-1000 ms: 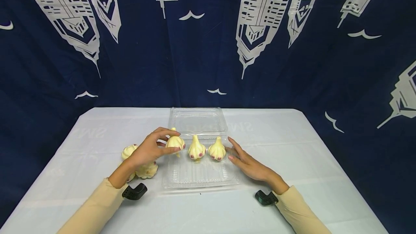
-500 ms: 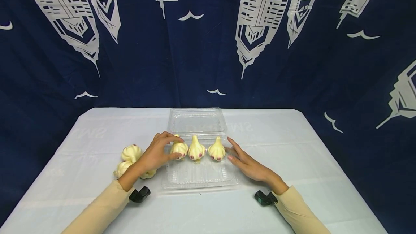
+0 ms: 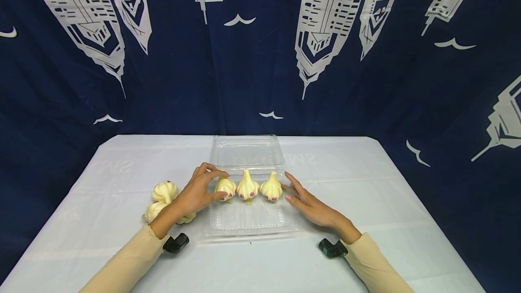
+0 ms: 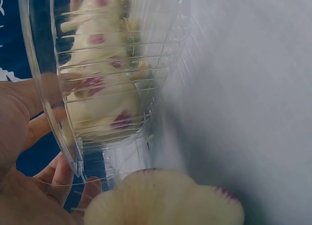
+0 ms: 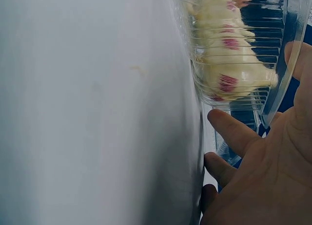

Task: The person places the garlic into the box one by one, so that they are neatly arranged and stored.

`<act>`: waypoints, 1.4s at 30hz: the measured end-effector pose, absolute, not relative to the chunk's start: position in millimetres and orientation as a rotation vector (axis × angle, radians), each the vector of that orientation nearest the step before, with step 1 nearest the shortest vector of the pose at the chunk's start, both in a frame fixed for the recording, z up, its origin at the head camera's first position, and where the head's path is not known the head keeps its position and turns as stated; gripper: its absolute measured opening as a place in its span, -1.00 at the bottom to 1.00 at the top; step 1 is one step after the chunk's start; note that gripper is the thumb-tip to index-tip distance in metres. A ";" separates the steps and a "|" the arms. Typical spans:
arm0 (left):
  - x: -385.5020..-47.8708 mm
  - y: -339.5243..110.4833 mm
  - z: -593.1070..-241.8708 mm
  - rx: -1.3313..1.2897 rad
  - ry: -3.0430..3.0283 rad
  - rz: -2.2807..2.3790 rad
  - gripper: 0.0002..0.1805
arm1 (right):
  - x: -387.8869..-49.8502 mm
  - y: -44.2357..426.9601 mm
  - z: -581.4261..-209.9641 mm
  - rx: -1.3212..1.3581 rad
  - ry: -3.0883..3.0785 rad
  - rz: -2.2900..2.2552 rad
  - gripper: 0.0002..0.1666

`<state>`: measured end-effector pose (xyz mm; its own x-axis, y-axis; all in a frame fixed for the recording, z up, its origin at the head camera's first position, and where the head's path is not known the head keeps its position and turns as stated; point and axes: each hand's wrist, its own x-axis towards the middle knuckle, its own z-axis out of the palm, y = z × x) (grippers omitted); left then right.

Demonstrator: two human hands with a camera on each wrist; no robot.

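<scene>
Three pale garlic bulbs with purple marks stand in a row in a clear plastic container (image 3: pixel 252 220), stems up. My left hand (image 3: pixel 195 193) reaches over its left wall and pinches the left bulb (image 3: pixel 226 188) between thumb and fingers. Beside it are the middle bulb (image 3: pixel 247 189) and the right bulb (image 3: pixel 271 189). Fingers spread, my right hand (image 3: pixel 315 207) rests against the right side of the container. In the right wrist view, its palm (image 5: pixel 273 166) is by the ribbed wall, with a bulb (image 5: pixel 234 79) behind the plastic.
The container's clear lid (image 3: pixel 247 152) lies open at the back. Left of the container, partly behind my left forearm, are several more garlic bulbs (image 3: pixel 164 191) on the white table (image 3: pixel 366 184). One bulb (image 4: pixel 161 200) is close up in the left wrist view.
My left hand has brought its bulb rightward and down into the container, beside the middle bulb, which has shifted slightly right. My right hand has stayed where it was.
</scene>
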<state>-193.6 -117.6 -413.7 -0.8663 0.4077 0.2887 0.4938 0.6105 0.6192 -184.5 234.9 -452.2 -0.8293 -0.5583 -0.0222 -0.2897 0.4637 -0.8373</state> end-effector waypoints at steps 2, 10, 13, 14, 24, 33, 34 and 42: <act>-193.6 -118.1 -413.8 -0.765 -2.709 -1.100 -0.50 | -184.4 234.8 -452.5 -0.722 2.431 -1.297 -0.20; -190.7 -123.3 -411.4 -0.722 -2.679 -1.106 -0.54 | -183.0 234.3 -452.1 -0.723 2.447 -1.282 -0.19; -189.5 -127.0 -410.2 -0.714 -2.661 -1.075 -0.56 | -182.4 234.4 -451.7 -0.715 2.448 -1.280 -0.19; -189.0 -128.6 -409.7 -0.711 -2.658 -1.063 -0.57 | -182.3 234.4 -451.6 -0.713 2.446 -1.281 -0.19; -181.4 -154.5 -400.6 -0.615 -2.686 -1.066 -0.57 | -182.9 235.2 -451.7 -0.702 2.443 -1.276 -0.20; -174.8 -186.0 -395.8 -0.563 -2.730 -1.104 -0.54 | -183.5 235.3 -450.8 -0.712 2.449 -1.281 -0.20; -174.0 -189.0 -395.7 -0.557 -2.729 -1.110 -0.53 | -183.5 235.4 -450.9 -0.711 2.447 -1.282 -0.20; -166.8 -211.4 -389.4 -0.452 -2.766 -1.188 -0.48 | -183.4 235.1 -452.2 -0.705 2.439 -1.278 -0.20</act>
<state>-166.8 -211.4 -389.4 -0.9512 0.2313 0.2042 0.3074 0.6521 0.6930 -183.4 235.1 -452.2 -0.8353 -0.5487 -0.0344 -0.2840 0.4842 -0.8276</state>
